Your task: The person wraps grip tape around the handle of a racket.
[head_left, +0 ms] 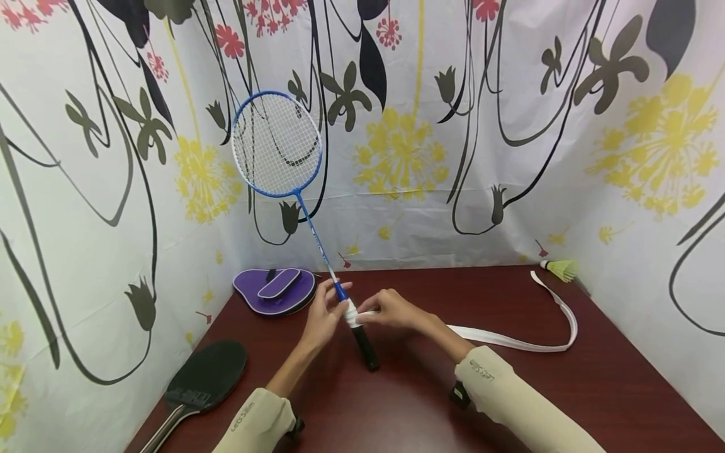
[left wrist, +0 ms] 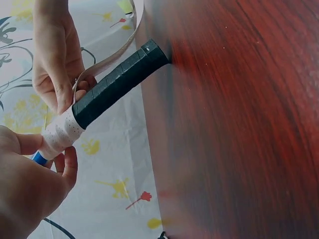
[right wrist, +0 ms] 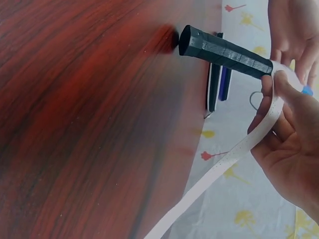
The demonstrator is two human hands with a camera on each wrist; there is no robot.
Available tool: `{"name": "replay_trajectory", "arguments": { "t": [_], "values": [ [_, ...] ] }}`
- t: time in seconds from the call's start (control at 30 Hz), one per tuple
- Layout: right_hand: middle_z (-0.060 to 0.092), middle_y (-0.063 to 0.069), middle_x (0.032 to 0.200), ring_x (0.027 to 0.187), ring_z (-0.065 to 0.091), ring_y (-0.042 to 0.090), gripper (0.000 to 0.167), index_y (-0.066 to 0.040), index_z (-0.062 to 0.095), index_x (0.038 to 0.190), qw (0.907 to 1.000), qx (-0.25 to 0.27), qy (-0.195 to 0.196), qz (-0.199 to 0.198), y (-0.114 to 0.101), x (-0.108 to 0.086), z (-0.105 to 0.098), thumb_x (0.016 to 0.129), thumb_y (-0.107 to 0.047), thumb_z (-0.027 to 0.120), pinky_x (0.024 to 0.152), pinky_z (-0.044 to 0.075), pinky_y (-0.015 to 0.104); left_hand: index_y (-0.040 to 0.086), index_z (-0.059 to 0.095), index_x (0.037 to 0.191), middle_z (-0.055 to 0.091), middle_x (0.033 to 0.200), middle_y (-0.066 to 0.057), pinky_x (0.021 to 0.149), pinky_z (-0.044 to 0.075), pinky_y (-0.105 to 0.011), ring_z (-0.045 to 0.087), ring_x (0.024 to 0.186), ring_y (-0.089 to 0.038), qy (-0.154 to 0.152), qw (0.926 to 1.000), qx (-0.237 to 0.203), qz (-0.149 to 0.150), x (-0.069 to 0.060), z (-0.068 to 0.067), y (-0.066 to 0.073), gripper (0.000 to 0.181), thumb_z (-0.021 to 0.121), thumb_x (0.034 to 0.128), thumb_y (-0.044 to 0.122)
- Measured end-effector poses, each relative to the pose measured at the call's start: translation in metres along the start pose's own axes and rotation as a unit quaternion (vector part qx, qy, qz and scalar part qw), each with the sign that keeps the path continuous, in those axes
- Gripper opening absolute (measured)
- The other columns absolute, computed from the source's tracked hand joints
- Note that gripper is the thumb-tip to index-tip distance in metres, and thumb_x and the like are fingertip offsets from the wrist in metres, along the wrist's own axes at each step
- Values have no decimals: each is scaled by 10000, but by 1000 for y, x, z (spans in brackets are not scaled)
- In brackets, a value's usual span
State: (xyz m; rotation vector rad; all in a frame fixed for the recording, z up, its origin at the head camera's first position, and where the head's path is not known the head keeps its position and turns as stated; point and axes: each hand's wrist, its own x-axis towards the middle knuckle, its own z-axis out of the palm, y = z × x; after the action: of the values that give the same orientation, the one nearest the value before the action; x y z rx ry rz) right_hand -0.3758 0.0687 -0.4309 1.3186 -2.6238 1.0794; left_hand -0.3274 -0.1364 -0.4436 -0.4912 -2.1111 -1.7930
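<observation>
A blue and white badminton racket (head_left: pixel 317 236) leans upright, its head raised and its black handle (left wrist: pixel 122 82) tilted down toward the table. White perforated grip tape (left wrist: pixel 62 133) is wound around the upper part of the handle; the lower part shows black. My left hand (head_left: pixel 324 319) holds the racket at the wrapped part, thumb and fingers on either side. With my right hand (head_left: pixel 393 309) I pinch the tape against the handle, where the wrapped part meets the black. The loose tape strip (right wrist: pixel 219 167) trails from my right hand across the table to the right.
A purple paddle case (head_left: pixel 274 290) lies at the back left of the dark red table (head_left: pixel 396 402). A black table tennis paddle (head_left: pixel 208 374) rests at the left edge. A yellow shuttlecock (head_left: pixel 559 270) sits at the back right. Patterned curtains (head_left: pixel 510 157) surround the table.
</observation>
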Motion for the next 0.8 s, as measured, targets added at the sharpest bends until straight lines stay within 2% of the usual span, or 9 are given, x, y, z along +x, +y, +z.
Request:
{"name": "replay_trajectory", "arguments": {
  "t": [0.1,0.2,0.37,0.47,0.63,0.8],
  "values": [
    [790,-66,938,769,662,-7,192,-121,824,1046,9999,-108,33,9,0,1,2,950,-282,785,677,552,205,36,445,1466,641,1391,-205,913,503,-189,543,1355,-356,-1,9999,-73,-114,0,0,-2,526,598,981,-98],
    [772,-103,883,722,619,-12,173,-148,824,993,9995,-258,182,44,0,1,4,922,-306,814,650,532,203,42,463,1478,650,1372,-204,971,515,-269,582,1316,-359,46,9998,-34,-208,0,1,-2,534,599,978,-88],
    [748,-121,816,688,606,-8,170,-177,813,917,9981,-363,463,174,0,0,5,870,-334,861,629,522,204,45,525,1486,678,1292,-157,1037,493,-458,649,1194,-324,384,9978,395,-356,0,1,0,551,667,956,-5],
    [731,-125,781,655,600,-3,181,-184,801,890,9974,-366,567,241,-2,0,5,851,-344,876,599,507,204,83,567,1473,684,1227,-133,999,505,-456,662,1141,-290,577,9960,562,-383,1,3,-1,566,731,933,53],
    [689,-134,723,603,565,7,233,-178,757,843,9966,-276,733,239,-6,0,7,823,-362,897,553,466,204,126,623,1415,719,1061,-100,914,529,-361,687,1009,-245,759,9943,746,3,5,7,-4,605,866,862,149],
    [676,-131,712,608,551,20,286,-172,722,816,9961,-158,833,234,-7,1,8,799,-385,912,546,456,209,124,669,1355,765,1018,-106,844,514,-319,721,927,-241,1016,9895,971,341,7,10,-2,616,923,793,135]
  ]
}}
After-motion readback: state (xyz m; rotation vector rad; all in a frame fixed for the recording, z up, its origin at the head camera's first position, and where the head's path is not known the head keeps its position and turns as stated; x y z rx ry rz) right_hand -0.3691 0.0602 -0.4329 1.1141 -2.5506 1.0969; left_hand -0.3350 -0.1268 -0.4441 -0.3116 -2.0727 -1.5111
